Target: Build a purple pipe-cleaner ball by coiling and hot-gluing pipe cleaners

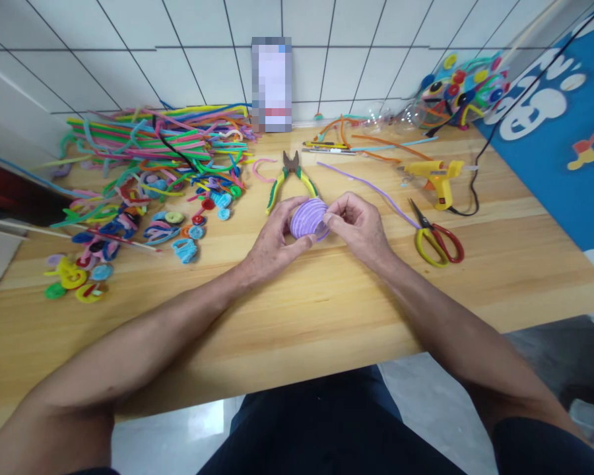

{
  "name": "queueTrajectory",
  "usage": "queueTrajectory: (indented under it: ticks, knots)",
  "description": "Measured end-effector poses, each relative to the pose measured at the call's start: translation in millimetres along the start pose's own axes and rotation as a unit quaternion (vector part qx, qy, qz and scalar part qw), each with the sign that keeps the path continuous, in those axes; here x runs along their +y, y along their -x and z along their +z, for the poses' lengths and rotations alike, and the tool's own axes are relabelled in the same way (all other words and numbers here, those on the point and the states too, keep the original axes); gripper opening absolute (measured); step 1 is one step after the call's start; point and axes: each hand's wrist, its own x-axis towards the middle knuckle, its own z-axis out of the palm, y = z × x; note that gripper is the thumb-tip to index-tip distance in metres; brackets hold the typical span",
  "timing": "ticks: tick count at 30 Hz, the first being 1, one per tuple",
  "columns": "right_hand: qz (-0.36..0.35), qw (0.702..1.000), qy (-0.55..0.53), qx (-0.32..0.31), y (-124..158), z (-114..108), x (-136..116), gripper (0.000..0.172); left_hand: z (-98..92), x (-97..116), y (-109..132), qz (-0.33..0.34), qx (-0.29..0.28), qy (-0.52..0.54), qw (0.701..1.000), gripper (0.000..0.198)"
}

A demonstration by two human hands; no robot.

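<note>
A ball wound in rings of purple pipe cleaner [307,218] is held just above the table. My left hand [280,237] curls round its left side, thumb along the near edge. At its right end, where a clear patch shows, my right hand [354,224] pinches the edge of the winding between thumb and forefinger; the tip of the strand is hidden. Right behind the ball lie pliers [292,173] with green and yellow handles. A loose purple pipe cleaner [371,185] stretches from behind my right hand toward the scissors [435,237].
Many coloured pipe cleaners [153,142] are heaped at the back left, with small coiled pieces [185,251] before them. To the right lies a yellow glue gun [438,178] with a black cord. A phone [272,86] leans on the tiled wall; a decorated bottle [460,95] lies back right.
</note>
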Motion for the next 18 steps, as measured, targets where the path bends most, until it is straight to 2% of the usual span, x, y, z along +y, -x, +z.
queueTrajectory:
  ticks: [8, 18]
  knots:
    - [0.012, 1.000, -0.009, -0.013, -1.8, -0.4, 7.5, 0.021, -1.9, -3.8, -1.4, 0.021, 0.022, -0.048, 0.998, 0.067]
    - [0.007, 1.000, -0.021, -0.004, -2.6, -0.4, 7.5, 0.024, -0.6, -3.2, -2.0, -0.001, 0.000, 0.015, 1.000, 0.068]
